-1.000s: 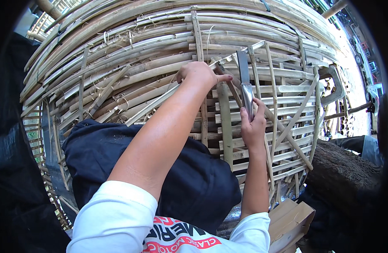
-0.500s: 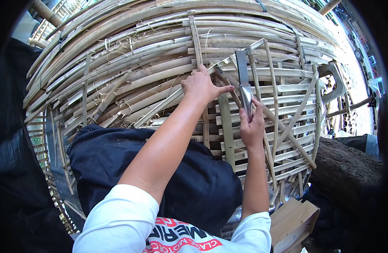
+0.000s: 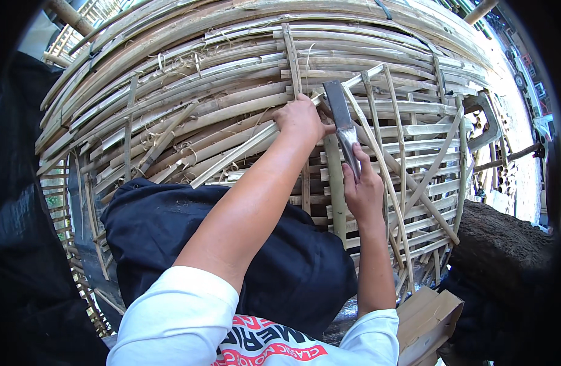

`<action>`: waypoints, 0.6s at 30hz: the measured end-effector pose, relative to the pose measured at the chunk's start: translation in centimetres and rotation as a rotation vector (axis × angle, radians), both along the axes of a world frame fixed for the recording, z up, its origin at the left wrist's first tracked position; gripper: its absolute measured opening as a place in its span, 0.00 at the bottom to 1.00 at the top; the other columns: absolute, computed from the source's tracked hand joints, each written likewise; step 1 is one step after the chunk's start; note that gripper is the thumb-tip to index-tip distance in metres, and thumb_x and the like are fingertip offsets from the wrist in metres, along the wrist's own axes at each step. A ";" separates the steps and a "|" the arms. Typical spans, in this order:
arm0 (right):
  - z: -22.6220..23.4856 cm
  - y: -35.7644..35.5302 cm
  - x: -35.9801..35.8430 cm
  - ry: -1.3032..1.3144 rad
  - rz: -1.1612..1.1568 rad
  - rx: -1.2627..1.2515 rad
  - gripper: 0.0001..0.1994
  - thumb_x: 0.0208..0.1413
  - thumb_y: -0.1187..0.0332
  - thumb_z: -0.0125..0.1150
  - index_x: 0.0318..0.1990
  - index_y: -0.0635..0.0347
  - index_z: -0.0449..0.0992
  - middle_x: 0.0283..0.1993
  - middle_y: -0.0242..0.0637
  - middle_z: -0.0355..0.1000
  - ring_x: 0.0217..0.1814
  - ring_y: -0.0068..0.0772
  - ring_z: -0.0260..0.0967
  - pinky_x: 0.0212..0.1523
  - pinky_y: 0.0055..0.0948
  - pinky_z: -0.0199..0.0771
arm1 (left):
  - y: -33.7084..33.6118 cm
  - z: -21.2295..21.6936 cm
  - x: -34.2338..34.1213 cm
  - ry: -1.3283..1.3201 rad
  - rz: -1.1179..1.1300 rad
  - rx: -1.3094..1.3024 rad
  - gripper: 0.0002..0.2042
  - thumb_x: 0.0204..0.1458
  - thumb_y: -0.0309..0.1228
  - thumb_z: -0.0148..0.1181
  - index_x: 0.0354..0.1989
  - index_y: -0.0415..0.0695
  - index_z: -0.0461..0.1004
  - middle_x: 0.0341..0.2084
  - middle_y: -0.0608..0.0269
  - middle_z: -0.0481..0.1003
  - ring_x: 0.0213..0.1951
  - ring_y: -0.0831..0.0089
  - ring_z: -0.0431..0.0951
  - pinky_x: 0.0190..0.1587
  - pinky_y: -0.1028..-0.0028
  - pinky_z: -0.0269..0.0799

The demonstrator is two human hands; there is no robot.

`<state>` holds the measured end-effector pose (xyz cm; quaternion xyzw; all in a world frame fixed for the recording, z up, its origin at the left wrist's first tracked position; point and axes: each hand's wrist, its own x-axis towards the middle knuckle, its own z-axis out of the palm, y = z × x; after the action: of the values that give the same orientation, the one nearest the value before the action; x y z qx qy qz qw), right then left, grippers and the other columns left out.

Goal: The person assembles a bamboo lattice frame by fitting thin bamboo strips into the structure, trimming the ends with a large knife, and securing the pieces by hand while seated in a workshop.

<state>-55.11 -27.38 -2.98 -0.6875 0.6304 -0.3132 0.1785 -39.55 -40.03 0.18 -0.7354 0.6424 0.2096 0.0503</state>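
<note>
My right hand point(image 3: 363, 186) is wrapped round the shiny metal handle of a broad, square-ended knife point(image 3: 337, 105). Its dark flat blade points away from me and leans left, just beside my left hand point(image 3: 300, 123). That hand is closed on a pale bamboo strip point(image 3: 234, 157), which slants from lower left to upper right across the pile. The thumb reaches towards the blade, its tip partly hidden. Whether the edge touches the strip, I cannot tell. A green bamboo slat point(image 3: 336, 189) stands below the blade.
Long split bamboo strips point(image 3: 189, 76) with curled shavings spread over the far side. A bamboo lattice point(image 3: 430, 177) lies to the right, by a thick log point(image 3: 506, 238). Dark cloth point(image 3: 164, 213) covers my lap. An open cardboard box point(image 3: 431, 323) stands at lower right.
The knife has tipped left, bringing its blade closer to my left hand. My left thumb, stretched out before, now sits partly behind the blade. The view has shifted slightly.
</note>
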 end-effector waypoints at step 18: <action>2.7 -1.1 0.0 0.139 0.107 -0.045 0.22 0.59 0.67 0.56 0.62 0.49 0.65 0.37 0.48 0.75 0.35 0.53 0.74 0.33 0.46 0.71 | -0.1 0.8 0.4 0.019 -0.011 0.063 0.44 0.40 0.62 0.67 0.55 0.36 0.64 0.48 0.49 0.77 0.50 0.59 0.79 0.51 0.57 0.74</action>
<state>-55.09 -28.52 -0.30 -0.7442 0.5963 -0.2687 0.1355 -39.11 -40.17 1.02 -0.7280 0.6398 0.2365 0.0684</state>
